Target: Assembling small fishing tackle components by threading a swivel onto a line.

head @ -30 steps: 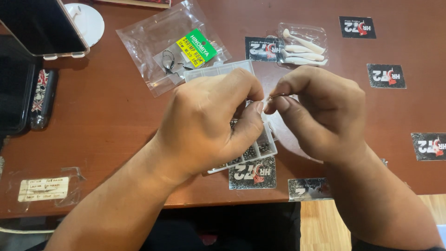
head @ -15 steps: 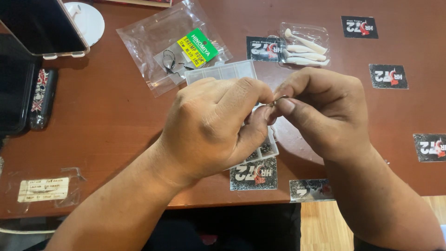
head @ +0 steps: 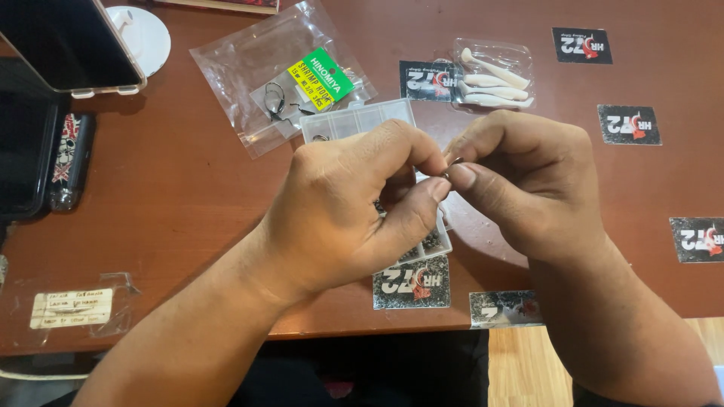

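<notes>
Head view, entry for this moment: your workspace is a reddish-brown wooden table (head: 181,188), and I note items from largest down.

A dark tablet or screen (head: 64,41) leans at the far left corner. Next, a clear plastic bag with a green-and-yellow label (head: 283,79) lies flat beyond your hands, a few dark wire hooks visible inside it. A clear plastic compartment box (head: 354,120) sits directly under your hands, mostly covered by them. To the far right of it, a small clear blister pack of white soft-plastic lures (head: 494,75) lies apart from everything else. Several black square stickers (head: 629,124) are scattered along the right side and the near edge.

Your left hand (head: 347,211) and right hand (head: 528,181) meet above the box, thumbs and forefingers pinched together on a small dark metal piece (head: 446,172), probably a hook or ring; it is too small and too covered to say which.

Change since half a second ago: both hands have drifted slightly toward you and the fingertips have closed tighter, with the right forefinger curled further over the piece. My reading: the fine work on that piece is under way, not finished. Both hands remain clamped on it, held in the air just above the box, not touching the table.
</notes>
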